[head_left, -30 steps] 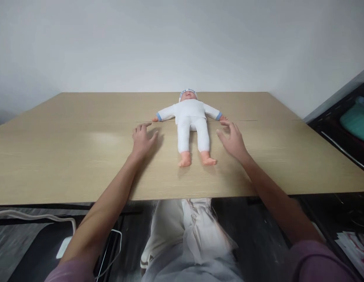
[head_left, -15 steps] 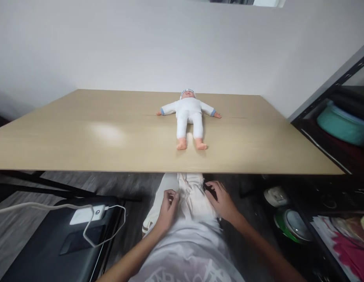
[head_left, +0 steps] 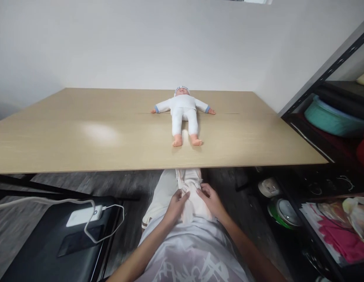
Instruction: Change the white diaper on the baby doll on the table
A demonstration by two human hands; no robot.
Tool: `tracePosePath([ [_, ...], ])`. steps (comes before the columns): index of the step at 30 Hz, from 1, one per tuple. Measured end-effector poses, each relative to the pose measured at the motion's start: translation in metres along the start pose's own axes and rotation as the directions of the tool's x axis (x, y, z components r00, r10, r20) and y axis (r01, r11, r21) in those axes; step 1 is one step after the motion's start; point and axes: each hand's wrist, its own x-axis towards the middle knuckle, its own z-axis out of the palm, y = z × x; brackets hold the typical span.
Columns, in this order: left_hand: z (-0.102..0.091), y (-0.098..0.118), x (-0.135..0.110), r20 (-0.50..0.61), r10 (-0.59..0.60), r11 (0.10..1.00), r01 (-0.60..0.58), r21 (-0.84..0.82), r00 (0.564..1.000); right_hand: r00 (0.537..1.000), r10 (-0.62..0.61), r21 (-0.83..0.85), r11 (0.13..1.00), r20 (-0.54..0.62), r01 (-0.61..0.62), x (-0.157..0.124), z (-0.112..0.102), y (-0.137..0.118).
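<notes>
A pale pinkish cloth (head_left: pixel 190 181), perhaps a small garment with gathered edges, lies across the lap below the table edge. My left hand (head_left: pixel 176 206) pinches its left side between thumb and fingers. On the other side my right hand (head_left: pixel 211 200) grips the cloth's right part, fingers curled in. Up on the table a baby doll (head_left: pixel 184 105) lies on its back, arms spread and feet toward me. It wears a white top, white trousers and a patterned white cap. Neither hand touches the doll. The cloth's exact kind cannot be made out.
The wooden table (head_left: pixel 82 150) meets a white wall. A black stool (head_left: pixel 44 250) at left carries a white power bank (head_left: pixel 83 215) with a cable and a dark phone (head_left: pixel 79 239). At right, dark shelving holds a teal basin (head_left: pixel 331 117) and a pink cloth (head_left: pixel 340 239).
Both hands have moved closer together and now pinch the cloth, where earlier the fingers were looser at its sides. The view has shifted slightly right.
</notes>
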Motion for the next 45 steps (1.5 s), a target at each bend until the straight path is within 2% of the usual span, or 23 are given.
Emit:
tracePosePath([
  [3, -0.001, 0.026, -0.056, 0.036, 0.049, 0.999, -0.048, -0.006, 0.998, 1.000, -0.013, 0.095, 0.995, 0.003, 0.013, -0.041, -0.015, -0.037],
  [6, -0.003, 0.052, -0.106, 0.031, 0.114, 0.993, -0.115, 0.020, 0.993, 0.991, -0.131, 0.086, 0.988, -0.006, 0.131, -0.078, -0.030, -0.073],
  [9, -0.001, 0.070, -0.123, 0.022, 0.186, 0.982, -0.186, 0.028, 0.982, 0.977, -0.213, 0.096, 0.972, -0.019, 0.214, -0.088, -0.033, -0.094],
  [13, 0.003, 0.087, -0.101, -0.011, 0.256, 0.966, -0.256, 0.022, 0.966, 0.969, -0.227, 0.125, 0.963, -0.100, 0.238, -0.064, -0.019, -0.106],
  [16, 0.002, 0.094, -0.080, -0.025, 0.293, 0.956, -0.293, -0.007, 0.956, 0.971, -0.220, 0.145, 0.962, -0.096, 0.232, -0.044, -0.007, -0.109],
  [21, -0.004, 0.082, -0.054, -0.019, 0.290, 0.952, -0.290, -0.101, 0.957, 0.979, -0.180, 0.174, 0.965, -0.093, 0.194, -0.022, 0.005, -0.103],
  [29, -0.003, 0.062, -0.033, -0.047, 0.183, 0.962, -0.189, -0.198, 0.982, 0.994, -0.099, 0.160, 0.981, -0.047, 0.105, -0.007, 0.010, -0.076],
  [33, -0.004, 0.055, -0.034, -0.102, 0.063, 0.978, -0.081, -0.194, 0.993, 0.984, -0.135, 0.069, 0.987, -0.115, 0.144, -0.004, 0.008, -0.073],
  [36, -0.006, 0.047, -0.037, -0.155, -0.024, 0.983, -0.005, -0.182, 0.988, 0.940, -0.243, -0.038, 0.970, -0.240, 0.241, 0.002, 0.005, -0.078],
  [39, -0.009, 0.040, -0.038, -0.173, -0.073, 0.986, 0.045, -0.162, 0.982, 0.852, -0.434, -0.234, 0.897, -0.292, 0.376, 0.015, 0.000, -0.091],
  [42, -0.010, 0.039, -0.038, -0.222, -0.115, 0.987, 0.086, -0.137, 0.968, 0.768, -0.622, -0.420, 0.744, -0.149, 0.520, 0.033, -0.004, -0.113],
  [44, -0.009, 0.042, -0.038, -0.206, -0.102, 0.990, 0.078, -0.120, 0.973, 0.741, -0.671, -0.473, 0.654, -0.001, 0.591, 0.048, -0.003, -0.129],
  [45, -0.007, 0.044, -0.038, -0.164, -0.076, 0.992, 0.057, -0.114, 0.984, 0.737, -0.672, -0.485, 0.622, 0.073, 0.615, 0.055, -0.001, -0.137],
])
